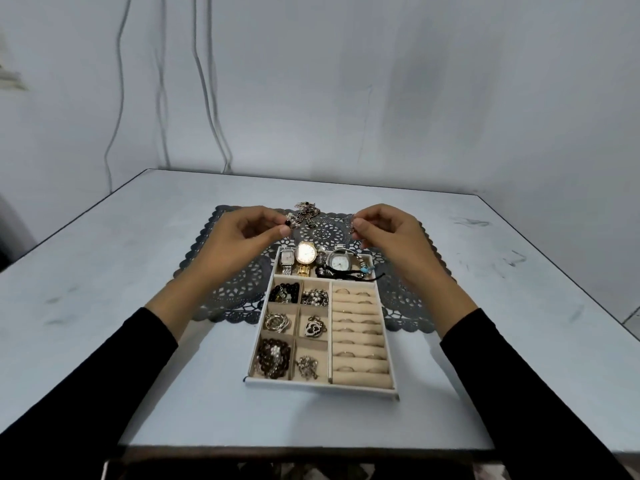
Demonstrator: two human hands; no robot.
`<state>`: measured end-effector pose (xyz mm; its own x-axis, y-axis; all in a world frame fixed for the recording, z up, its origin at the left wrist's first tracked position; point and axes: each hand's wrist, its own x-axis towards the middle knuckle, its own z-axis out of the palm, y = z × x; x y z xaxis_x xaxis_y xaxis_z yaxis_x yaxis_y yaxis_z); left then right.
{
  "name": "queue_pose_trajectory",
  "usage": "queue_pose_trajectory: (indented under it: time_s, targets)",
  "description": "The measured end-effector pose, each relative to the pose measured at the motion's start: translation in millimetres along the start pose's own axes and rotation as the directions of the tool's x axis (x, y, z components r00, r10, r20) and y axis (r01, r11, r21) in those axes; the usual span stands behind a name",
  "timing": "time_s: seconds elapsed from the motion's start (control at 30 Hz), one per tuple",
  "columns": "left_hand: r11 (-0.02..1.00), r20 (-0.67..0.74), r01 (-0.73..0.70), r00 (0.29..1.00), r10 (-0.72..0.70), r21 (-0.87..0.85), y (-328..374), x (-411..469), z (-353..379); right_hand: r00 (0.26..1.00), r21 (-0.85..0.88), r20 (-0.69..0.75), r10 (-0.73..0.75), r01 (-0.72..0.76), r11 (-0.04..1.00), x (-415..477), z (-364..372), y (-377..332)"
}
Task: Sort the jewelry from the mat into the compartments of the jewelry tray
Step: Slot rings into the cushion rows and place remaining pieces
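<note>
Black-sleeved to the wrists, held both hands apart and level above the far half of the dark lace mat. Pinched one end of a tangled metal chain with the left hand, thumb and forefinger closed on it, other fingers curled. Pinched something small and thin with the right hand, thumb against fingertips; could not tell whether part of the same chain, too fine and blurred to trace between the hands. Saw the chain's bulk bunched just beyond the left fingertips, over the mat's far edge; could not tell whether resting or lifted. Found the jewelry tray below and between the wrists, far end on the mat, near end out on the pale table. Noted three watches side by side in its long far compartment, with a dark cord bracelet trailing over the right rim. Noted small compartments in two columns at left, among them a coil of dark beads nearest left and a heart pendant mid-right. Noted rings tucked between padded rolls along the right side.
</note>
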<state>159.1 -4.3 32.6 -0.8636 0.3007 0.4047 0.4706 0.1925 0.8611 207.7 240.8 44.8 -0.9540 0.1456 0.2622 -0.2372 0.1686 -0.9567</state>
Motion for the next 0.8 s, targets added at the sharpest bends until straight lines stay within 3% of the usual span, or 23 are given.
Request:
queue_pose_trajectory:
  time_s: [0.17,0.43,0.8]
  targets:
    - [0.999,-0.015,-0.031,0.999,0.03,-0.04,9,-24,3,0.991,0.03,0.134,-0.005,0.001,1.0,-29,12,-7]
    - [0.994,-0.049,-0.05,0.998,0.046,-0.092,14,-39,5,0.901,-0.134,0.434,-0.012,0.078,0.988,-51,23,-5]
    - [0.99,-0.091,-0.064,0.994,0.053,-0.125,18,-42,2,0.823,-0.278,0.567,0.038,0.148,0.949,-53,30,-1]
